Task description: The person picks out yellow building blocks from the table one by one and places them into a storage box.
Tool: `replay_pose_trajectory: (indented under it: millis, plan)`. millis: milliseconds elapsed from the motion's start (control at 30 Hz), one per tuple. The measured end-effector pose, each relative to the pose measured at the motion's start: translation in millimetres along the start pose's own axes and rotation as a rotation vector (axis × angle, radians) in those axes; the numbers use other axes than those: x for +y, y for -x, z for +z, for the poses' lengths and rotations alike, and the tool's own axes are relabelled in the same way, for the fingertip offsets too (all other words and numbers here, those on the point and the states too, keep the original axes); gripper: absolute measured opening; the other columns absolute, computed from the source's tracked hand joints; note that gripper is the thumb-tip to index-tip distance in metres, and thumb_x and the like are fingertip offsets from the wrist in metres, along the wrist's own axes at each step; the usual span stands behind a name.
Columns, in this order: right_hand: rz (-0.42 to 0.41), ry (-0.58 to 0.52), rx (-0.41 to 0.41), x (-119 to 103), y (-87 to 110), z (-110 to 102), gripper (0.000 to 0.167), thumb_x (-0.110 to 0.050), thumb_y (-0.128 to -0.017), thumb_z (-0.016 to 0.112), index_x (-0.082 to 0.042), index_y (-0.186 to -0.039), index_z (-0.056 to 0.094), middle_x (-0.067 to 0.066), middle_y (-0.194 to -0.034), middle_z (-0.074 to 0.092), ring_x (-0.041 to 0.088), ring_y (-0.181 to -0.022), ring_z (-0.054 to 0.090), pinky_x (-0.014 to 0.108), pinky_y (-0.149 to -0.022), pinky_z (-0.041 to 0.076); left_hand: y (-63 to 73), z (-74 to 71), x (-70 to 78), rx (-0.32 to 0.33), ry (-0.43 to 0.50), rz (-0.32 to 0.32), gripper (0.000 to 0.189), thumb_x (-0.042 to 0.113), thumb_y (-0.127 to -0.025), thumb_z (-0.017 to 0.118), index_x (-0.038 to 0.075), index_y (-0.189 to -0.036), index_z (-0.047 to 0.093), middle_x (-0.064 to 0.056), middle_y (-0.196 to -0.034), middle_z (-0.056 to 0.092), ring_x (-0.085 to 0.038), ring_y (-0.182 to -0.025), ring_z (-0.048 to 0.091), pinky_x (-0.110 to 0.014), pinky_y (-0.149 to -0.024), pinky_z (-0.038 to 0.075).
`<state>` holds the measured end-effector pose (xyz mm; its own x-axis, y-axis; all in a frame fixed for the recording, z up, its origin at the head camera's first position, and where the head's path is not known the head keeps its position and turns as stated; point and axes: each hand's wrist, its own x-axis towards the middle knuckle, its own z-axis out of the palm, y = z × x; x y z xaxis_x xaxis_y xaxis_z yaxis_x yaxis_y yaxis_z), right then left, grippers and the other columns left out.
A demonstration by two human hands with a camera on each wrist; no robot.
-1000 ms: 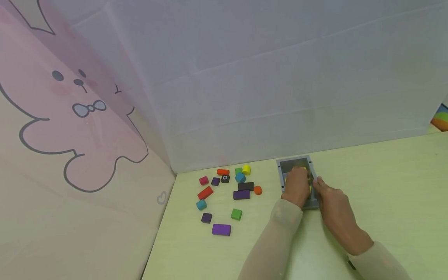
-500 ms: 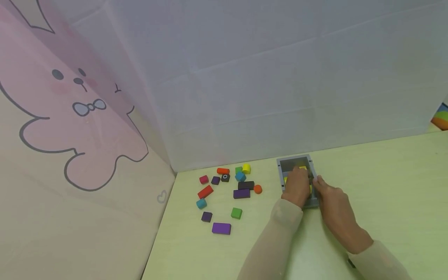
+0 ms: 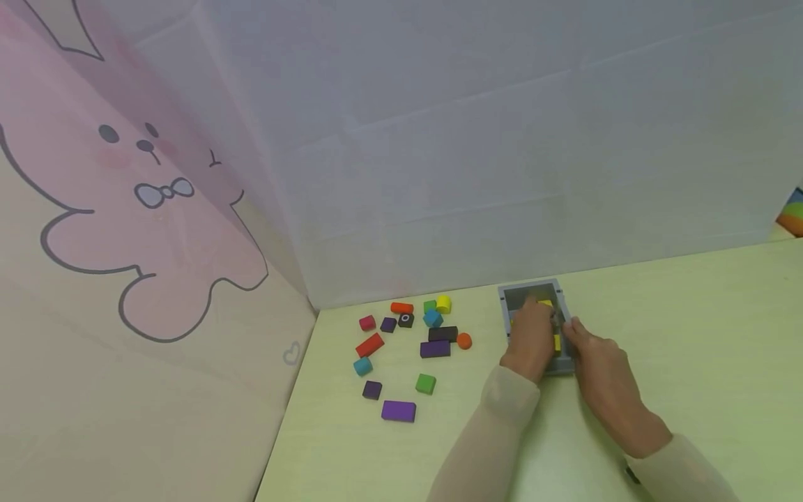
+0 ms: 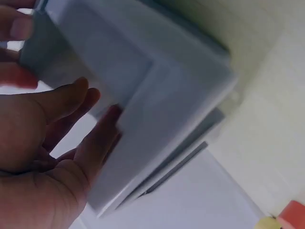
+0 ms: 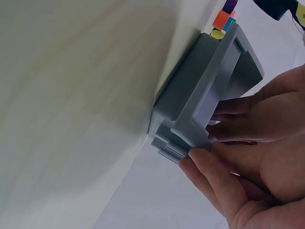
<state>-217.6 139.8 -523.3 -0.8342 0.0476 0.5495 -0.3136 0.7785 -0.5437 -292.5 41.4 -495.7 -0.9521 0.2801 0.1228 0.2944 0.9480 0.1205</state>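
Note:
A grey rectangular box (image 3: 530,284) sits on the table near its back edge, its opening upward. My left hand (image 3: 532,335) reaches down inside it, covering much of the interior. In the left wrist view, the left hand's thumb and fingers (image 4: 97,143) lie close together at the box's inner wall; I cannot tell whether they hold anything. My right hand (image 3: 605,373) grips the box's right wall, with its fingers (image 5: 207,167) on the outside at a stepped corner. Small yellow pieces (image 3: 557,342) show inside the box beside the left hand.
Coloured blocks are scattered left of the box, among them a purple block (image 3: 398,411), a green cube (image 3: 425,383), a red block (image 3: 370,344) and an orange piece (image 3: 463,341). A pale sheet (image 3: 439,174) hangs behind the table (image 3: 721,348), with a bunny-printed cloth (image 3: 157,258) on the left.
The left hand and wrist have shifted slightly, and more of the yellow pieces now shows beside it. The right hand keeps its grip; the whole view has shifted a little.

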Motion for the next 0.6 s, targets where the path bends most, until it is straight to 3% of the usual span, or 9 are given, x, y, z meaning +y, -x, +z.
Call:
replay_pose_trajectory:
  millis: [167, 333, 500, 600]
  plan:
    - [0.005, 0.004, -0.009, 0, -0.5, 0, 0.034, 0.021, -0.085, 0.065, 0.012, -0.117, 0.073, 0.034, -0.120, 0.069, 0.060, -0.077, 0.067, 0.066, -0.058, 0.054, 2.5, -11.3, -3.9, 0.051, 0.028, 0.035, 0.021, 0.012, -0.099, 0.073, 0.024, -0.112, 0.084, 0.006, -0.100, 0.068, -0.007, -0.090, 0.069, -0.014, -0.076, 0.054]
    - [0.009, 0.001, -0.010, 0, -0.6, 0, 0.033, 0.021, -0.086, 0.065, 0.012, -0.117, 0.073, 0.035, -0.120, 0.068, 0.060, -0.079, 0.068, 0.066, -0.058, 0.055, 5.4, -20.7, -8.9, 0.084, 0.080, 0.036, 0.022, 0.021, -0.099, 0.074, 0.025, -0.119, 0.082, 0.010, -0.107, 0.073, -0.004, -0.100, 0.069, -0.013, -0.084, 0.053]
    - [0.016, -0.004, -0.025, 0, -0.7, 0, 0.033, 0.021, -0.088, 0.065, 0.013, -0.119, 0.072, 0.036, -0.121, 0.067, 0.059, -0.079, 0.068, 0.064, -0.057, 0.056, 7.5, -26.7, -17.1, 0.100, 0.125, 0.029, 0.025, 0.019, -0.100, 0.074, 0.023, -0.124, 0.079, 0.009, -0.117, 0.074, -0.005, -0.108, 0.069, -0.016, -0.093, 0.053]
    - [0.016, -0.007, -0.041, 0, -0.8, 0, 0.033, 0.021, -0.088, 0.065, 0.014, -0.120, 0.071, 0.038, -0.122, 0.066, 0.059, -0.080, 0.068, 0.063, -0.058, 0.057, 8.8, -28.0, -25.9, 0.122, 0.192, 0.036, 0.025, 0.014, -0.101, 0.072, 0.021, -0.124, 0.079, 0.007, -0.116, 0.074, -0.007, -0.106, 0.069, -0.017, -0.092, 0.054]
